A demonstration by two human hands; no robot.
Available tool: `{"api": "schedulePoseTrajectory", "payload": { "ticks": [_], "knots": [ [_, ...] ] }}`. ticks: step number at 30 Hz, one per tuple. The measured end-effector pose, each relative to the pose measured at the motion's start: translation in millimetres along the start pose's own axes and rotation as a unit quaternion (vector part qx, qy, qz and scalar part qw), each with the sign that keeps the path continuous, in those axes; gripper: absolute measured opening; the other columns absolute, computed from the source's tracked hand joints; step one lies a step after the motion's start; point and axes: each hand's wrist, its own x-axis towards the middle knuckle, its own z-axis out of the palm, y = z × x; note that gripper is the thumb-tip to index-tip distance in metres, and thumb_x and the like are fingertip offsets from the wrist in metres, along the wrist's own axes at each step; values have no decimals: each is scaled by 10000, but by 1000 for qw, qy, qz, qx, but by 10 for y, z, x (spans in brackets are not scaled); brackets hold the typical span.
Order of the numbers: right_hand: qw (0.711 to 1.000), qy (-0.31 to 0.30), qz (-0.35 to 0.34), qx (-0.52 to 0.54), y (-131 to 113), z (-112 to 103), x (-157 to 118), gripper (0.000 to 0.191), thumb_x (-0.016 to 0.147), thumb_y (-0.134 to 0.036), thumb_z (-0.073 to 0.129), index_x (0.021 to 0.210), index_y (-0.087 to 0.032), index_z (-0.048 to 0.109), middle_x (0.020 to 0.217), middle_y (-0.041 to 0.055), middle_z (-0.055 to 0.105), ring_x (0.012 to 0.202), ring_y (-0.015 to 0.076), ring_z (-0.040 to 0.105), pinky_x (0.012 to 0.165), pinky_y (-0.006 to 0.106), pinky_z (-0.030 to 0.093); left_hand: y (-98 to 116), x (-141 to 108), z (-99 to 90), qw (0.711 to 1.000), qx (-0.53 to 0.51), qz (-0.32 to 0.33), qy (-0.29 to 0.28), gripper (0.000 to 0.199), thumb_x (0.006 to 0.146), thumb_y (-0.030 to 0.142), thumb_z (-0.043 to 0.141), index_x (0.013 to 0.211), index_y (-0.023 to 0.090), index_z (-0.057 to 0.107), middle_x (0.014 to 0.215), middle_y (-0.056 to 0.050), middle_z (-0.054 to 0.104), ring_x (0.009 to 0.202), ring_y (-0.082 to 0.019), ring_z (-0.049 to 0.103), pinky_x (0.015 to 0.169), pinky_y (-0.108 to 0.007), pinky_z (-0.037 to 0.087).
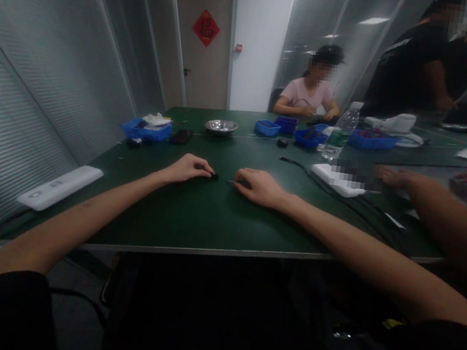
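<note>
Over the green table [193, 215], my left hand [185, 169] pinches a small black part [215, 176] between thumb and fingertips. The part is too small and blurred for its kind to be told. My right hand [260, 187] is closed around a small screwdriver [231, 182]; its thin metal shaft points left at the black part, with a gap between them. Most of its dark handle is hidden in my fingers. Beyond my hands stands a shiny metal bowl [220, 131], its contents unclear.
A white power strip [60, 188] lies at left, another [337, 181] with cables at right. Behind are blue trays [267, 127], a blue bin with tissues [146, 129], a dark phone-like object [181, 136] and a plastic bottle [341, 133]. A co-worker's forearm [441, 207] reaches in from the right.
</note>
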Motion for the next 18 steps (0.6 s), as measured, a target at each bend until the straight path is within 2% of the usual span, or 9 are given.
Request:
{"api": "schedulePoseTrajectory", "payload": {
  "ticks": [3, 6, 9, 13, 18],
  "knots": [
    [1000, 17, -11, 12, -32, -3, -4, 162, 1005, -323, 580, 1093, -197, 632, 1047, 75, 684, 831, 183, 600, 717, 283, 382, 194, 10, 188, 999, -32, 23, -36, 320, 892, 429, 765, 1083, 176, 810, 1130, -94, 792, 1054, -240, 731, 994, -390, 534],
    [999, 28, -31, 21, -56, -12, -13, 165, 1003, -323, 576, 1090, -194, 633, 1028, 73, 682, 828, 183, 602, 731, 284, 395, 267, 0, 278, 997, -40, 39, -45, 302, 906, 427, 754, 1063, 173, 802, 1129, -92, 789, 1066, -235, 728, 1005, -387, 529],
    [998, 29, -54, 33, -61, -20, -19, 169, 1007, -326, 563, 1081, -192, 633, 1023, 74, 682, 849, 189, 610, 755, 289, 412, 278, -10, 302, 998, -26, 42, -35, 290, 915, 424, 745, 1030, 162, 792, 1107, -95, 788, 1033, -227, 728, 977, -375, 536],
    [997, 27, -63, 43, -53, -29, -21, 151, 995, -312, 565, 1063, -191, 626, 1015, 73, 682, 844, 190, 609, 762, 292, 421, 309, -18, 303, 999, 6, 41, -21, 314, 912, 429, 747, 1067, 157, 777, 1053, -91, 785, 926, -209, 721, 854, -335, 552],
    [997, 20, -65, 46, -70, -47, -27, 107, 962, -272, 582, 1024, -192, 613, 971, 58, 675, 809, 180, 593, 735, 282, 407, 332, -32, 293, 997, 22, 70, -28, 345, 938, 401, 720, 1207, 190, 772, 1134, -86, 779, 991, -212, 719, 871, -322, 543]
  ]
}}
